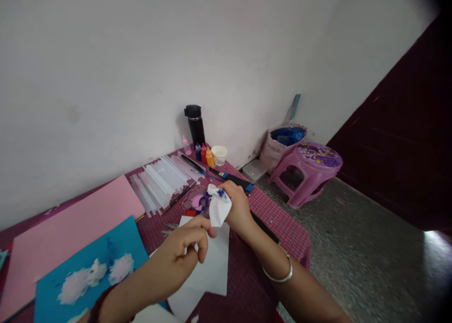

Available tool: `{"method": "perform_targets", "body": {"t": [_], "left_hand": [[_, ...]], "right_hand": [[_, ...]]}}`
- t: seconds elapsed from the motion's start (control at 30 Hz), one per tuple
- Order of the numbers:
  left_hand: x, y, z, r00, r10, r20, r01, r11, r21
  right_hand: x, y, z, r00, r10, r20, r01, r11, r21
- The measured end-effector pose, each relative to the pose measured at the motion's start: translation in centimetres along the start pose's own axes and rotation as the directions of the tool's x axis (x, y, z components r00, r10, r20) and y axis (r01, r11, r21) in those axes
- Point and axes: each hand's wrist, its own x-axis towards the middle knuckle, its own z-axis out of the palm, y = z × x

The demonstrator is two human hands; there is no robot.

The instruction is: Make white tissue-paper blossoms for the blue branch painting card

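My right hand (239,209) is closed around a crumpled white tissue (219,211) that carries a dark blue paint stain near its top. Just left of the tissue is my left hand (185,247), its fingers loosely bent and apart, with nothing visible between them. Its index fingertip comes close to the tissue's lower edge; I cannot tell whether they touch. Behind the tissue, partly hidden, lies a paint palette (197,201) with pink and dark blue paint. White paper (215,271) spreads under both hands. By my left forearm is a blue sheet (137,233) with white, cloud-like paint patches.
Against the wall stand a black bottle (196,127), small paint bottles (210,158) and a paper cup (219,154). Clear strips (158,181), a pen (192,163) and a pink board (81,224) lie on the checked tablecloth (282,219). Beyond the table edge are a pink stool (300,184) and a bag (273,151).
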Motion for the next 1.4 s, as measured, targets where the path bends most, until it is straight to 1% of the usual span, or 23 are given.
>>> {"method": "perform_targets", "body": {"t": [0.1, 0.13, 0.17, 0.23, 0.33, 0.4, 0.43, 0.53, 0.6, 0.67, 0.7, 0.73, 0.8, 0.87, 0.9, 0.97, 1.03, 1.07, 1.13, 1.3, 1.4], "left_hand": [[-0.2, 0.6, -0.1, 0.995, -0.010, 0.097, 0.028, 0.981, -0.190], [0.0, 0.6, 0.0, 0.994, -0.011, 0.112, 0.040, 0.964, -0.264], [0.3, 0.4, 0.2, 0.994, -0.020, 0.105, 0.056, 0.936, -0.347], [1.1, -0.3, 0.8, 0.996, -0.061, 0.065, 0.087, 0.842, -0.532], [2.0, -1.6, 1.9, 0.990, -0.135, 0.036, 0.115, 0.646, -0.755], [2.3, -2.3, 2.6, 0.987, -0.155, 0.046, 0.125, 0.548, -0.827], [2.4, -2.5, 2.9, 0.984, -0.169, 0.055, 0.136, 0.515, -0.846], [2.4, -3.1, 3.6, 0.973, -0.199, 0.115, 0.197, 0.464, -0.864], [2.3, -3.4, 3.7, 0.966, -0.215, 0.144, 0.233, 0.485, -0.843], [2.3, -3.8, 3.4, 0.953, -0.256, 0.164, 0.285, 0.564, -0.775], [2.3, -4.0, 3.1, 0.942, -0.290, 0.169, 0.319, 0.619, -0.718], [2.3, -4.2, 2.6, 0.929, -0.331, 0.163, 0.353, 0.671, -0.651], [2.4, -4.5, 1.4, 0.910, -0.405, 0.088, 0.381, 0.736, -0.560], [2.6, -4.8, 0.1, 0.898, -0.439, -0.025, 0.340, 0.730, -0.592], [2.8, -5.0, -0.4, 0.894, -0.443, -0.062, 0.305, 0.706, -0.640], [3.3, -5.2, -1.0, 0.901, -0.425, -0.084, 0.234, 0.641, -0.731], [3.9, -5.3, -1.1, 0.923, -0.378, -0.077, 0.179, 0.596, -0.783], [4.2, -5.3, -1.0, 0.932, -0.353, -0.083, 0.151, 0.586, -0.796], [4.6, -5.0, -0.8, 0.939, -0.326, -0.107, 0.118, 0.600, -0.791], [5.2, -4.0, -0.6, 0.917, -0.353, -0.188, 0.160, 0.755, -0.636], [5.2, -4.3, -0.8, 0.906, -0.357, -0.228, 0.169, 0.798, -0.578]], "right_hand": [[-0.1, 0.1, 0.5, 0.998, -0.039, 0.048, 0.044, 0.992, -0.117], [-0.3, 0.0, 0.7, 0.998, -0.052, 0.046, 0.058, 0.991, -0.124], [-0.5, 0.0, 0.9, 0.997, -0.064, 0.039, 0.068, 0.991, -0.113], [-0.9, -0.1, 1.2, 0.998, -0.066, -0.004, 0.066, 0.997, -0.040], [-1.4, -0.1, 1.7, 0.995, 0.002, -0.102, 0.011, 0.992, 0.129], [-1.6, -0.2, 1.8, 0.985, 0.051, -0.165, -0.012, 0.973, 0.232], [-1.6, -0.3, 1.8, 0.979, 0.062, -0.193, -0.007, 0.961, 0.275], [-1.6, -0.7, 1.6, 0.970, 0.063, -0.237, 0.033, 0.925, 0.378], [-1.5, -1.1, 1.4, 0.967, 0.108, -0.230, 0.010, 0.889, 0.459], [-1.3, -1.2, 1.2, 0.957, 0.226, -0.182, -0.079, 0.807, 0.585], [-1.2, -1.2, 1.1, 0.946, 0.294, -0.137, -0.132, 0.734, 0.666], [-1.1, -1.1, 1.1, 0.931, 0.358, -0.072, -0.184, 0.629, 0.755], [-0.9, -0.7, 1.2, 0.899, 0.428, 0.092, -0.271, 0.379, 0.884], [-0.8, -0.5, 1.2, 0.870, 0.425, 0.248, -0.347, 0.172, 0.922], [-0.8, -0.4, 1.2, 0.853, 0.412, 0.320, -0.389, 0.092, 0.917], [-0.9, -0.4, 1.1, 0.817, 0.373, 0.439, -0.466, -0.021, 0.885], [-1.0, -0.4, 1.1, 0.790, 0.332, 0.516, -0.511, -0.107, 0.853], [-1.1, -0.4, 1.1, 0.788, 0.313, 0.530, -0.522, -0.117, 0.845], [-1.2, -0.3, 1.2, 0.793, 0.282, 0.540, -0.536, -0.100, 0.838], [-1.3, 0.3, 1.7, 0.817, 0.261, 0.515, -0.541, 0.034, 0.840], [-1.4, 0.5, 1.8, 0.819, 0.297, 0.490, -0.527, 0.053, 0.848]]}}
